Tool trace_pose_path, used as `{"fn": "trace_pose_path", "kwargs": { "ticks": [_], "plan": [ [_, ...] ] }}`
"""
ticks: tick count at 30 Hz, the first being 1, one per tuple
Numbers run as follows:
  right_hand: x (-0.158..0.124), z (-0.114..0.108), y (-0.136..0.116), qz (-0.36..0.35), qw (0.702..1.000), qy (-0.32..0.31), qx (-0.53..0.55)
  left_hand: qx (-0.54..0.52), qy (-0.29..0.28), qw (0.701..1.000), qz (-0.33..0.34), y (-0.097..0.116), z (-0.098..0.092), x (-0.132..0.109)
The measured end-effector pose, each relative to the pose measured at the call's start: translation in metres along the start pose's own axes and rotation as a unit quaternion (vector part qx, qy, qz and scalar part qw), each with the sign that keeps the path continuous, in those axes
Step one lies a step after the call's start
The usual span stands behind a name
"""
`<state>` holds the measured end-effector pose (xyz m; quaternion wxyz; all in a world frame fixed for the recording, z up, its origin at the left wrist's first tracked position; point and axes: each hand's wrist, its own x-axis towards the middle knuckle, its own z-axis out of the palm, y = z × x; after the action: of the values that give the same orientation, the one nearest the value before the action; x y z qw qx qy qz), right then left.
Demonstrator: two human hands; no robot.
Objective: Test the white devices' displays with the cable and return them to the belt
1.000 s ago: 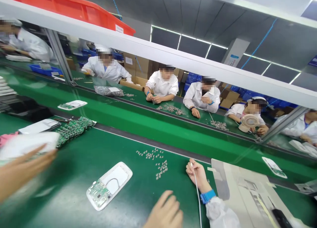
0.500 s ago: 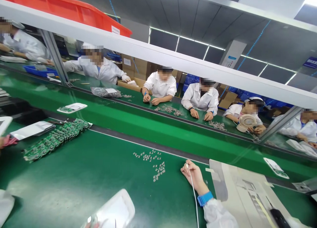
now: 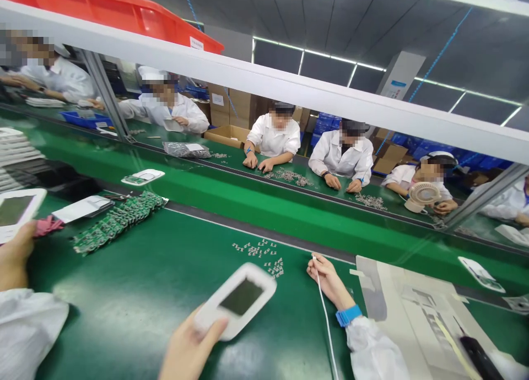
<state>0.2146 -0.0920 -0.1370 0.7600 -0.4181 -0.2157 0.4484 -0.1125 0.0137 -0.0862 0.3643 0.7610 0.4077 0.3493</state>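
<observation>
My left hand (image 3: 192, 338) grips a white handheld device (image 3: 258, 283) with a dark screen by its near end, thumb on its face. The device is tilted above the green bench, slightly blurred. Further right, my right hand (image 3: 326, 278), wearing a blue wrist strap, pinches the plug end of a white cable (image 3: 323, 314); the cable runs down out of view. Between the hands and beyond lie small metal parts (image 3: 256, 250) scattered on the bench (image 3: 136, 303).
At left, a co-worker's hand (image 3: 16, 253) holds another white device (image 3: 19, 212). Green circuit boards (image 3: 119, 223) lie in a row near it. A taped sheet (image 3: 397, 297) and a black-handled tool (image 3: 479, 355) are at right. A green conveyor (image 3: 289, 215) runs behind, with co-workers opposite.
My left hand has brought the device up and to the right, its screen now showing. My right hand still pinches the cable. The co-worker's hand and device at left have come further into view.
</observation>
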Motion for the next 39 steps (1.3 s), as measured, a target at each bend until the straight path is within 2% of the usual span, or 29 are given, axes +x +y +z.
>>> {"fn": "trace_pose_path", "kwargs": {
  "ticks": [1,2,3,4,6,8,11,13,16,25,39],
  "plan": [
    [-0.001,0.001,0.001,-0.007,1.0,0.004,-0.005,-0.183,-0.04,0.979,-0.081,0.016,0.018,0.018],
    [-0.002,0.001,0.001,-0.014,1.0,0.008,-0.011,-0.358,-0.079,0.917,-0.155,0.034,0.039,0.035],
    [-0.004,0.001,0.002,-0.022,1.0,0.013,-0.018,-0.478,-0.106,0.849,-0.2,0.051,0.062,0.05],
    [-0.007,0.002,0.003,-0.032,0.999,0.02,-0.026,-0.51,-0.128,0.827,-0.2,0.067,0.086,0.063],
    [-0.012,0.002,0.005,-0.054,0.997,0.036,-0.049,-0.533,-0.148,0.808,-0.203,0.088,0.131,0.078],
    [-0.017,0.002,0.008,-0.08,0.992,0.058,-0.077,-0.539,-0.146,0.804,-0.203,0.096,0.166,0.084],
    [-0.021,0.0,0.014,-0.113,0.982,0.093,-0.122,-0.546,-0.136,0.8,-0.207,0.086,0.195,0.081],
    [-0.022,-0.002,0.018,-0.122,0.975,0.11,-0.149,-0.547,-0.141,0.799,-0.209,0.076,0.201,0.08],
    [-0.023,-0.004,0.02,-0.13,0.966,0.131,-0.18,-0.543,-0.162,0.796,-0.214,0.067,0.199,0.082],
    [-0.027,0.002,0.015,-0.145,0.948,0.144,-0.245,-0.536,-0.22,0.783,-0.225,0.066,0.192,0.088],
    [-0.027,0.0,0.016,-0.151,0.932,0.145,-0.296,-0.525,-0.219,0.791,-0.227,0.068,0.191,0.087]
  ]
}}
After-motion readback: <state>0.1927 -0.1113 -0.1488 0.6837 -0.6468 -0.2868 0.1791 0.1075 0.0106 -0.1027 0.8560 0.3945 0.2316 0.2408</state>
